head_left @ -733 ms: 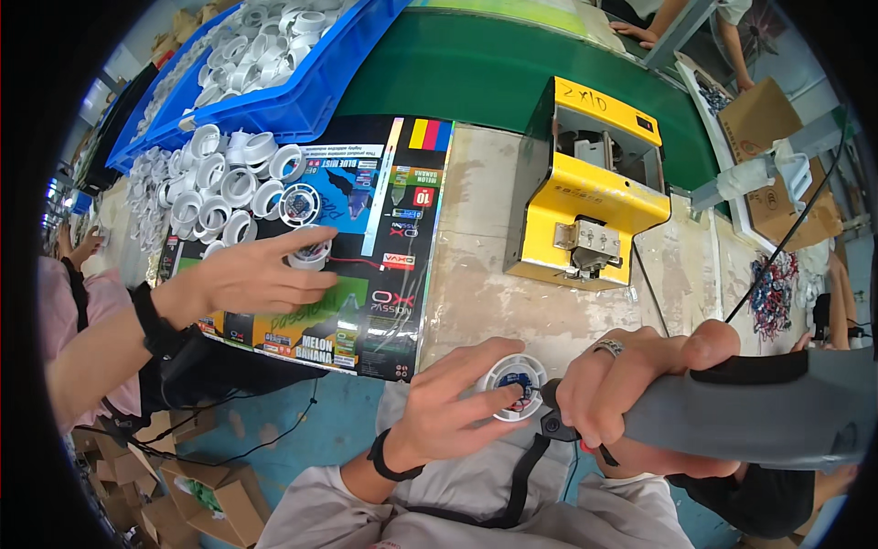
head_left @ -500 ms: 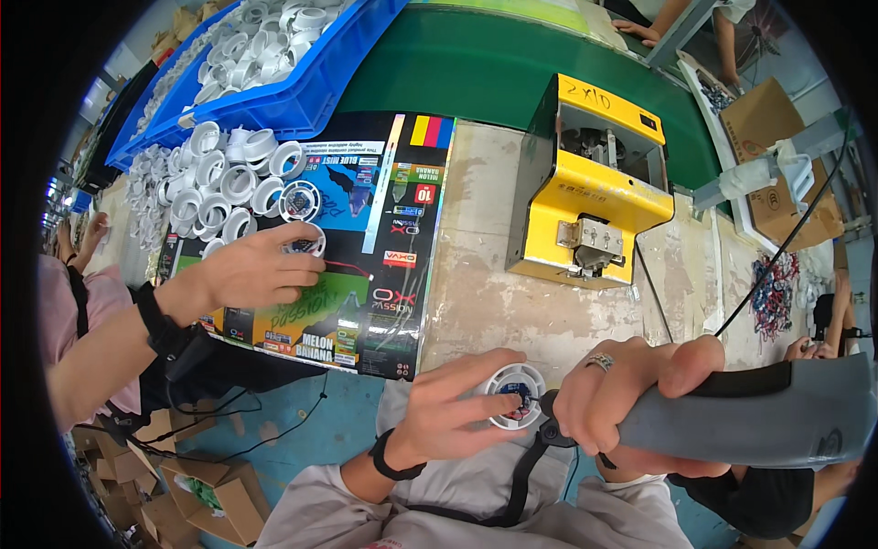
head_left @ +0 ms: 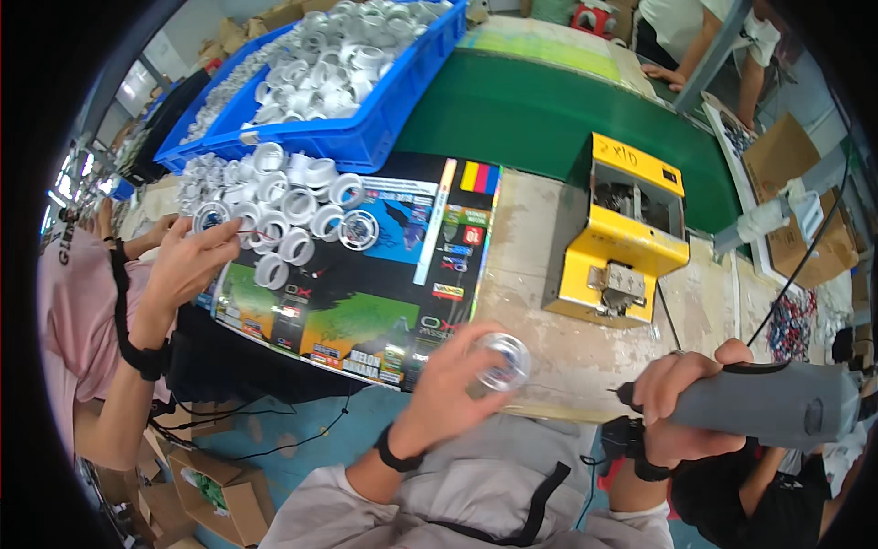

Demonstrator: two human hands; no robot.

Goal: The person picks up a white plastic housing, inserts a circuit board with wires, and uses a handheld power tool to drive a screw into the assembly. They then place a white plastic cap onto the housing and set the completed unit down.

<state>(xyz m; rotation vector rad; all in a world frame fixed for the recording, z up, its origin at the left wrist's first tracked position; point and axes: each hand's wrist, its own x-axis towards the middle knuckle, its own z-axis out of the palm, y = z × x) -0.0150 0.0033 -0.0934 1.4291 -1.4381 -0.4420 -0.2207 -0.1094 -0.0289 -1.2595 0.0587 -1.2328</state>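
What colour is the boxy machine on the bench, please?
Yellow machine, clearest in the head view.

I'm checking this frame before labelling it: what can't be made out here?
Head view:
- Clear round spool: motion-blurred, partly behind the left hand fingers.
- Grey power tool: rear lost in the dark fisheye rim; its tip too small.
- Yellow machine: parts inside its opening too small.

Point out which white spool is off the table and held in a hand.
The clear-faced spool in the left hand, held at the table edge; the other spools sit clustered on the printed sheet.
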